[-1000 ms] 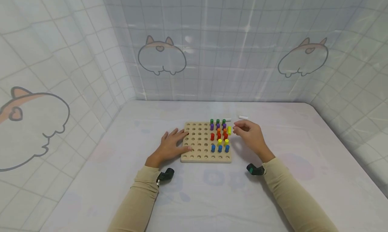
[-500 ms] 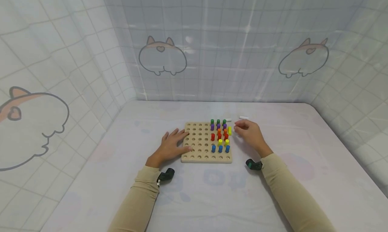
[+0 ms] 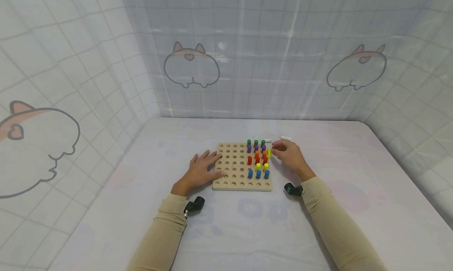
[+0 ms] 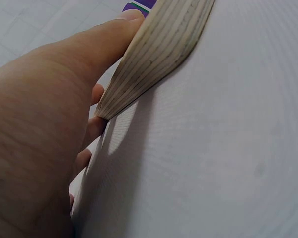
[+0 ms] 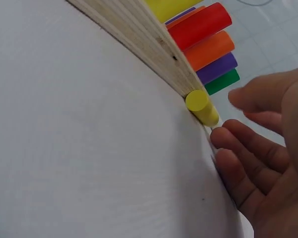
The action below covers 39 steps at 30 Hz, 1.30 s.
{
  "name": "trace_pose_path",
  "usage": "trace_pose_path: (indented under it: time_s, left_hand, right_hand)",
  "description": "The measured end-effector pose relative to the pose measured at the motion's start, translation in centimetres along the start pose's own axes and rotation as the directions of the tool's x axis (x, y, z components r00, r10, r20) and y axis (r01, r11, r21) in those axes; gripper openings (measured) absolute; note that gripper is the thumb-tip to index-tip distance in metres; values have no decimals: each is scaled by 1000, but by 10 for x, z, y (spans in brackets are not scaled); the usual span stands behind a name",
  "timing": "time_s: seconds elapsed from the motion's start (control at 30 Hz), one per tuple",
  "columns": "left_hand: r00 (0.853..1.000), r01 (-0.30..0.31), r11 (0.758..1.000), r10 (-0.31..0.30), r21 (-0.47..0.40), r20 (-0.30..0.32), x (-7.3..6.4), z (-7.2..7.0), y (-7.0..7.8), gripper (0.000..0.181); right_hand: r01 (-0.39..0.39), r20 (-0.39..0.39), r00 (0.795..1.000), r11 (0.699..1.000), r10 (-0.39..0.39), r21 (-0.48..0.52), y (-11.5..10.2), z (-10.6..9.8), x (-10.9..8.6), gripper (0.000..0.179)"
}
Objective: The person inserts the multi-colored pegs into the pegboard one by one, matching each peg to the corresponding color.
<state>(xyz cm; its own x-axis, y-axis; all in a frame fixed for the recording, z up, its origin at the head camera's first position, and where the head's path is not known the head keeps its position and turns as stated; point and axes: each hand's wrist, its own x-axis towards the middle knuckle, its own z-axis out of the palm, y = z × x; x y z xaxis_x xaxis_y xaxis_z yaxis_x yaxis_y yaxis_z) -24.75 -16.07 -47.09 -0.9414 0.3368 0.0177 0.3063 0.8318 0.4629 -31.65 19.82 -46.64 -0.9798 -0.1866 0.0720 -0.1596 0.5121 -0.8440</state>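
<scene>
A wooden pegboard (image 3: 238, 166) lies on the cloth-covered table. My left hand (image 3: 199, 172) rests on its left edge, fingers spread and the thumb over the top. On the right side stand upright pegs: green (image 3: 256, 142), purple (image 3: 249, 149), orange (image 3: 264, 154), red (image 3: 249, 161), yellow (image 3: 258, 167) and blue (image 3: 258, 174). Against the board's right edge lies a loose yellow peg (image 5: 202, 106). My right hand (image 3: 291, 157) is just right of it, fingers loosely bent and thumb apart. In the right wrist view its fingertips are close to that peg, with nothing between them.
Two white pegs lie behind the board, one (image 3: 286, 138) beyond the right hand and another (image 3: 267, 141) near the green pegs. Tile-patterned curtains (image 3: 255, 66) with cartoon animals surround the table (image 3: 240, 231) at the back and sides.
The right hand has shifted slightly left, closer to the loose yellow peg, and its forearm has swung a little inward. The left hand stays on the board.
</scene>
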Motion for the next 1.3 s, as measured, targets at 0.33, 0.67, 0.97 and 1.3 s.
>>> trace_pose_path:
  time_s: [0.33,0.67,0.97,1.3]
  left_hand:
    - [1000,0,1000,0,5,-2,0,2,-5,85]
    - [1000,-14,1000,14,5,-5,-3,1,-5,84]
    - [1000,-22,1000,22,14,-6,-5,-1,-3,83]
    - [1000,-9,1000,9,21,0,-5,-1,-2,83]
  right_hand:
    - [-2,76,997,997,8,-81,-2,9,-2,38]
    - [-1,69,998,990,11,-141,-6,14,-9,38]
    - [79,37,997,987,-74,-140,-7,14,-14,42]
    - [178,3,984,967,-180,-184,-12,18,-17,35]
